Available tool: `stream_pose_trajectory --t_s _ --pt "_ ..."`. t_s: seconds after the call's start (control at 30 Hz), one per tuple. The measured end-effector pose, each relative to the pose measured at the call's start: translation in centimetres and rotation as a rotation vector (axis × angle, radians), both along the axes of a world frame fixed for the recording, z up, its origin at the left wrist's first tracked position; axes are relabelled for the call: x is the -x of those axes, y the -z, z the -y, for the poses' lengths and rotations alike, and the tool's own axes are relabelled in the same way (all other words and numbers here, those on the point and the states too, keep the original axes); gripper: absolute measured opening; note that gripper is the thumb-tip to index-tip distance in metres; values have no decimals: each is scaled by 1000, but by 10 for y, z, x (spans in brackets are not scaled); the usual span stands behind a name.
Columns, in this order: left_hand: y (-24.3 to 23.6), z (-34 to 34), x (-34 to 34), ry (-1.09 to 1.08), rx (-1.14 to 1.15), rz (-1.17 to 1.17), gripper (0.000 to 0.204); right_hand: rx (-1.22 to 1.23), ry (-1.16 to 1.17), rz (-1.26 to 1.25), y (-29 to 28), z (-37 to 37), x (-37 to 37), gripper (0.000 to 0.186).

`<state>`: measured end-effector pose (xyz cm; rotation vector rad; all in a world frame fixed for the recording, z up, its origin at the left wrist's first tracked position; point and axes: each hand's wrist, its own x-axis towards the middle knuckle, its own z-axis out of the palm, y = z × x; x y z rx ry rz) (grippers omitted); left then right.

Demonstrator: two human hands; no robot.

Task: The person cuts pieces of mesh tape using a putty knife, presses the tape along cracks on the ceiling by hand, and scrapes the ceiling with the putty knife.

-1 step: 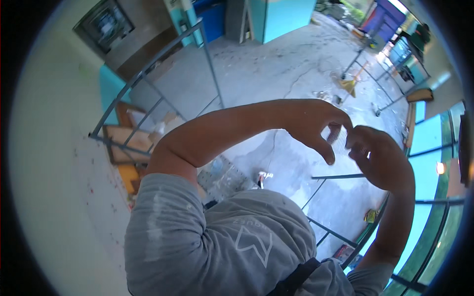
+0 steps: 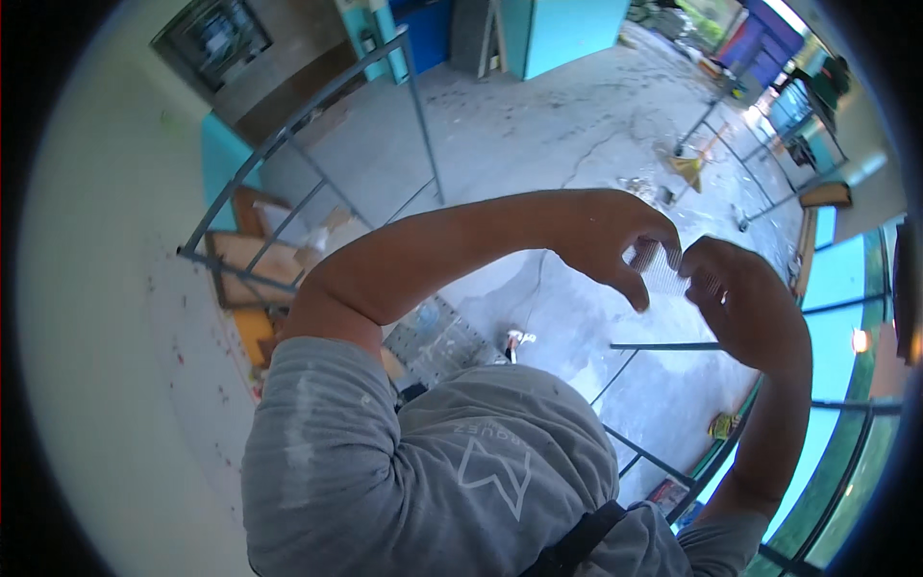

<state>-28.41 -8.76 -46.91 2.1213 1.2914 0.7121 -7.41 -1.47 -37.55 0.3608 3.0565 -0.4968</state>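
Note:
A strip of thin white mesh (image 2: pixel 663 276), like joint tape, spans the small gap between my two hands, out in front of my chest. My left hand (image 2: pixel 615 240) reaches across from the left with curled fingers pinching one end, its thumb held apart below. At the other end, my right hand (image 2: pixel 738 296) has its fingers bent around the mesh, and the weave shows between them. The fingertips of both hands are close together. Part of the strip is hidden behind the fingers.
Grey scaffold rails (image 2: pixel 288 135) rise at the left beside a pale wall (image 2: pixel 125 317). A perforated metal platform (image 2: pixel 447 346) lies below me. More rails (image 2: pixel 663 346) and turquoise-framed windows (image 2: pixel 835 337) are at the right. Another wheeled scaffold (image 2: pixel 740 144) and a person (image 2: pixel 829 85) are farther off.
The whole view has shifted slightly. My hands hold nearly the same pose, with the right-hand fingers turned a little and somewhat more of the mesh showing between the hands.

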Motion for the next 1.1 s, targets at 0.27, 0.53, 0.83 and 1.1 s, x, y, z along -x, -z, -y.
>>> stream_pose_trajectory --t_s 0.27,0.53,0.83,1.1 --pt "18 107 98 -687 85 -153 54 80 104 -136 15 -24 110 31" --pt "27 222 122 -1055 116 -458 39 240 -54 -438 17 -64 156 12" --pt "-1 306 76 -1578 110 -115 32 468 -81 -509 28 -86 179 20" --pt "-69 355 91 -1742 -166 -303 17 551 -60 -695 7 -95 234 24"
